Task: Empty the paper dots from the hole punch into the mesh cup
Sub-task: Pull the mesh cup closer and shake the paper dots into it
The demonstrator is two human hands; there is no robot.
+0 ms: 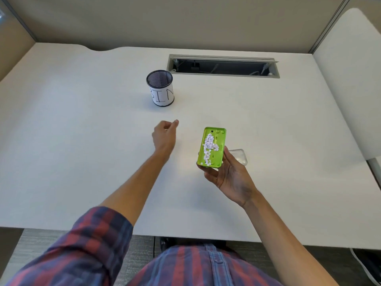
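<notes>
My right hand [228, 174] holds the green hole punch [218, 139] upside down above the desk, its open underside facing up. A pile of white paper dots [208, 147] lies inside it. The black mesh cup [160, 87], wrapped in a white label reading "BIN", stands upright further back and to the left. My left hand [164, 135] hovers between the punch and the cup, fingers loosely curled with nothing visible in them. A clear plastic cover [239, 155] lies on the desk behind my right hand.
The white desk [82, 120] has an open cable tray slot [222, 66] at the back, right of the cup. Beige partition walls [185, 21] enclose the back and sides. The desk's front edge runs just in front of my body.
</notes>
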